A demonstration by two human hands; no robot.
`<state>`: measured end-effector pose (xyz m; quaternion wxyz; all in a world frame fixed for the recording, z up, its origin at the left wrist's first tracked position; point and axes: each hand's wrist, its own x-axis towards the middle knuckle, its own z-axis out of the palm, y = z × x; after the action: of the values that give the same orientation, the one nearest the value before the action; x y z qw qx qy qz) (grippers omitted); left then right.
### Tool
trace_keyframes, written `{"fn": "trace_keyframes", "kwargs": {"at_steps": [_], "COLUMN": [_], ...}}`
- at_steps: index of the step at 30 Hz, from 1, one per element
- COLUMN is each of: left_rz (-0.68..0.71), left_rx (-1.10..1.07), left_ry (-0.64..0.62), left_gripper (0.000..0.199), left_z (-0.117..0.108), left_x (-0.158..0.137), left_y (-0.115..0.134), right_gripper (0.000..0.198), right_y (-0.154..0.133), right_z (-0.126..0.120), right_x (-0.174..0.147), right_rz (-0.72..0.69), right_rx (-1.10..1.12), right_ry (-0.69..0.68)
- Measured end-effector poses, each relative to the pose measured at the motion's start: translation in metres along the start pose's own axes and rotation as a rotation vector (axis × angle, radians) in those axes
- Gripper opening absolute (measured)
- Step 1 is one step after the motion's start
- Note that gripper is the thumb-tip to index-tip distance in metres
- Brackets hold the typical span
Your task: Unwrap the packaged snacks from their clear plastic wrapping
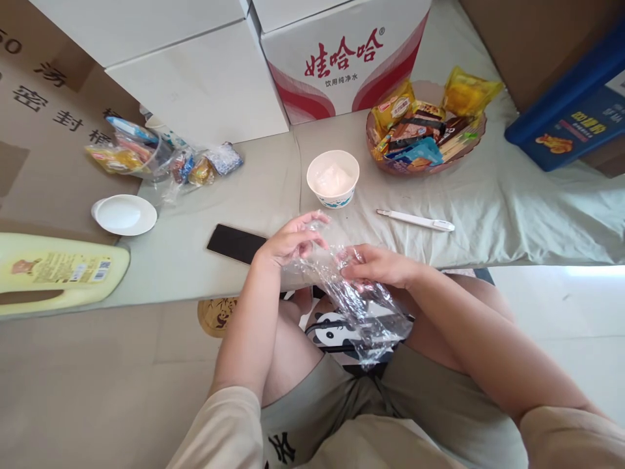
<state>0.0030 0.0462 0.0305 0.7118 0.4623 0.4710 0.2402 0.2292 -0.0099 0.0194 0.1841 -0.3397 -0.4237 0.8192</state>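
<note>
A crinkled clear plastic bag point(366, 312) hangs between my two hands, over my lap and the front edge of the cloth-covered surface. My left hand point(295, 238) has its fingers curled, with clear film at the fingertips. The fingers of my right hand point(378, 266) close on the bag's upper part. Just beyond my hands stands a white paper bowl point(333, 179) with a blue pattern low on its side; something whitish and translucent lies in it. Close by my left wrist is a dark phone point(237, 243), lying flat. A white utility knife point(415, 220) rests to the right of the bowl.
At the back right, a basket point(424, 170) holds packaged snacks. A clear cup point(159, 159) of wrapped items and a white dish point(127, 215) are at left, near a yellow jug point(58, 270). Cartons point(342, 65) line the back; a blue box point(569, 111) stands right.
</note>
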Motion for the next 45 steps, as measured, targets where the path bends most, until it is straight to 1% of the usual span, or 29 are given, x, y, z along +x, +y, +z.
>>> {"fn": "trace_keyframes", "kwargs": {"at_steps": [2, 3, 4, 5, 6, 7, 9, 10, 11, 12, 14, 15, 17, 19, 22, 25, 26, 28, 32, 33, 35, 36, 37, 38, 40, 41, 43, 44, 45], "left_rz": [0.106, 0.168, 0.224, 0.263, 0.276, 0.26, 0.165, 0.113, 0.074, 0.051, 0.023, 0.011, -0.008, 0.005, 0.108, 0.215, 0.234, 0.254, 0.248, 0.25, 0.271, 0.292, 0.316, 0.341, 0.395, 0.415, 0.438, 0.443, 0.447], "left_rx": [-0.099, -0.156, -0.212, -0.262, -0.304, -0.331, -0.31, -0.259, -0.181, -0.086, 0.089, 0.143, 0.174, 0.147, 0.028, -0.168, -0.221, -0.291, -0.301, -0.288, -0.245, -0.211, -0.161, -0.089, 0.1, 0.196, 0.322, 0.329, 0.3], "left_ry": [0.083, 0.133, 0.164, 0.159, 0.117, 0.046, -0.106, -0.143, -0.141, -0.102, 0.02, 0.071, 0.109, 0.089, 0.058, 0.055, 0.056, 0.051, -0.034, -0.053, -0.056, -0.031, 0.006, 0.049, 0.136, 0.169, 0.208, 0.221, 0.232], "left_gripper": [0.051, 0.055, 0.059, 0.064, 0.07, 0.076, 0.082, 0.08, 0.072, 0.061, 0.034, 0.026, 0.023, 0.032, 0.042, 0.038, 0.035, 0.029, 0.019, 0.023, 0.038, 0.044, 0.045, 0.042, 0.029, 0.023, 0.019, 0.02, 0.021], "left_z": [0.003, 0.005, 0.009, 0.013, 0.017, 0.021, 0.029, 0.033, 0.035, 0.038, 0.04, 0.04, 0.038, 0.034, 0.027, 0.022, 0.021, 0.018, 0.01, 0.008, 0.006, 0.006, 0.006, 0.006, 0.008, 0.009, 0.009, 0.009, 0.009], "left_x": [0.001, 0.001, 0.002, 0.003, 0.004, 0.006, 0.009, 0.011, 0.012, 0.013, 0.013, 0.012, 0.008, 0.002, -0.005, -0.01, -0.011, -0.012, -0.008, -0.006, -0.001, 0.001, 0.004, 0.005, 0.007, 0.008, 0.008, 0.008, 0.008], "left_y": [0.001, 0.002, 0.002, 0.001, 0.0, -0.002, -0.009, -0.012, -0.015, -0.018, -0.019, -0.019, -0.015, -0.011, -0.008, -0.008, -0.008, -0.008, -0.007, -0.006, -0.007, -0.007, -0.008, -0.009, -0.01, -0.011, -0.012, -0.013, -0.014], "right_gripper": [0.02, 0.019, 0.019, 0.02, 0.02, 0.02, 0.019, 0.019, 0.018, 0.018, 0.02, 0.021, 0.024, 0.025, 0.025, 0.009, 0.01, 0.018, 0.008, 0.012, 0.034, 0.044, 0.049, 0.049, 0.037, 0.04, 0.063, 0.072, 0.075], "right_y": [0.002, 0.002, 0.002, 0.001, 0.001, 0.001, 0.002, 0.002, 0.003, 0.003, 0.004, 0.004, 0.004, 0.003, 0.003, 0.005, 0.005, 0.003, -0.003, -0.005, -0.006, -0.006, -0.005, -0.004, -0.003, -0.002, -0.001, -0.001, -0.001], "right_z": [0.005, 0.006, 0.007, 0.007, 0.007, 0.006, 0.002, 0.0, -0.003, -0.005, -0.008, -0.009, -0.01, -0.01, -0.009, -0.011, -0.013, -0.016, -0.026, -0.029, -0.034, -0.036, -0.037, -0.038, -0.037, -0.037, -0.035, -0.034, -0.034], "right_x": [0.001, 0.001, 0.002, 0.004, 0.005, 0.007, 0.011, 0.012, 0.014, 0.015, 0.016, 0.015, 0.014, 0.013, 0.012, 0.01, 0.008, 0.004, -0.006, -0.007, -0.008, -0.008, -0.007, -0.005, -0.003, -0.003, -0.002, -0.003, -0.003], "right_rz": [-0.041, -0.081, -0.126, -0.171, -0.211, -0.245, -0.29, -0.301, -0.305, -0.307, -0.316, -0.326, -0.355, -0.397, -0.481, -0.627, -0.681, -0.747, -0.728, -0.722, -0.691, -0.667, -0.638, -0.605, -0.518, -0.459, -0.324, -0.264, -0.223], "right_rx": [-0.055, -0.051, -0.035, -0.019, -0.011, -0.017, -0.059, -0.089, -0.119, -0.143, -0.172, -0.178, -0.171, -0.127, -0.033, 0.036, 0.05, 0.069, 0.063, 0.052, 0.045, 0.051, 0.058, 0.057, 0.026, 0.001, -0.045, -0.062, -0.076], "right_ry": [-0.043, -0.03, 0.007, 0.064, 0.136, 0.221, 0.387, 0.449, 0.495, 0.527, 0.564, 0.577, 0.592, 0.605, 0.635, 0.641, 0.631, 0.592, 0.507, 0.491, 0.466, 0.475, 0.505, 0.55, 0.644, 0.673, 0.648, 0.607, 0.562]}}
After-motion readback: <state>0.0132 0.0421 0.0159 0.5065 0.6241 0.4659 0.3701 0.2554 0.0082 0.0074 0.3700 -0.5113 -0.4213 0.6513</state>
